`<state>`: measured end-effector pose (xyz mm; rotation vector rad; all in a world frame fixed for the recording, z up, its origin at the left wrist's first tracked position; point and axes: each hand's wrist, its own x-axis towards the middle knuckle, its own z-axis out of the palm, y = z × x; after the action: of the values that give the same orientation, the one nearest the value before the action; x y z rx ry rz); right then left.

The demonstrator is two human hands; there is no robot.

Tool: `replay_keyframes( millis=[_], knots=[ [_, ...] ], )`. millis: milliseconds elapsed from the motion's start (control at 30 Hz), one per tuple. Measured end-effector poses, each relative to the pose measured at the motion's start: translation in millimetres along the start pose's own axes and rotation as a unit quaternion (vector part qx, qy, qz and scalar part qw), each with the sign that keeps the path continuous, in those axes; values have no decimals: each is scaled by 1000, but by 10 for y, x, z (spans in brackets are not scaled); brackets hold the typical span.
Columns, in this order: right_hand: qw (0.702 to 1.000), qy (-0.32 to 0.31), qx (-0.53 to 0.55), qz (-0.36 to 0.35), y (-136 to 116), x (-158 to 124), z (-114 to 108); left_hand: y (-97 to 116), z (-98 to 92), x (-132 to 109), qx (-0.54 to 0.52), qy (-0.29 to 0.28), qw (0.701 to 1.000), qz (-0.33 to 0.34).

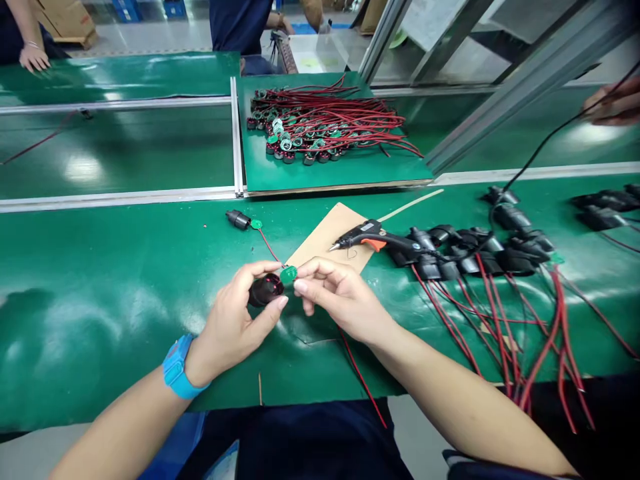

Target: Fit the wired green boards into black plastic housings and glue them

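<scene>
My left hand (243, 310), with a blue band at its wrist, grips a black plastic housing (265, 291) whose opening faces right. Between the thumb and fingertips of my right hand (340, 293) is a small round green circuit board (289, 275), held close to that opening. A red wire (361, 377) hangs below my right hand toward the table's front edge. Just beyond the hands lies a black glue gun (367, 235) with an orange trigger, on a piece of cardboard (320, 233). Another black housing (239, 219) with a green disc and red wire rests farther back.
Several black housings (460, 250) with red wires are heaped at the right. On a raised green board (340, 177) at the back sit many wired parts. A metal frame post (500, 93) slants at the right; another person's hand (615, 105) is near a black cable.
</scene>
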<state>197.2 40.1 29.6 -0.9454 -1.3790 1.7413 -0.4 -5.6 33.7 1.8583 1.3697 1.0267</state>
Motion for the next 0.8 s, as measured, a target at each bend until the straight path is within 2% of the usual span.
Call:
replay_keyframes(
  millis=[100,133,200,300,433,567,700,800],
  knots=[
    [982,93,-121,-107,2,-28,-24,-12,13,5,-6,-15,1000,7],
    [962,117,-188,-159,-4,-46,-24,-17,20,4,-14,-18,1000,9],
    [901,143,-310,-267,-14,-82,-14,-24,32,-4,-27,-19,999,12],
    [824,134,-405,-374,-23,-127,-2,-23,40,-17,-37,-25,999,10],
    [763,137,-472,-421,-39,-182,-20,0,20,-18,-55,-42,998,0],
    [724,118,-506,-454,-42,-238,-53,27,8,8,-68,-76,994,-26],
    [686,83,-553,-466,-61,-278,-47,41,17,26,-132,-139,978,-79],
    [645,77,-604,-461,-118,-297,1,61,7,13,-129,-154,977,-71]
  ],
)
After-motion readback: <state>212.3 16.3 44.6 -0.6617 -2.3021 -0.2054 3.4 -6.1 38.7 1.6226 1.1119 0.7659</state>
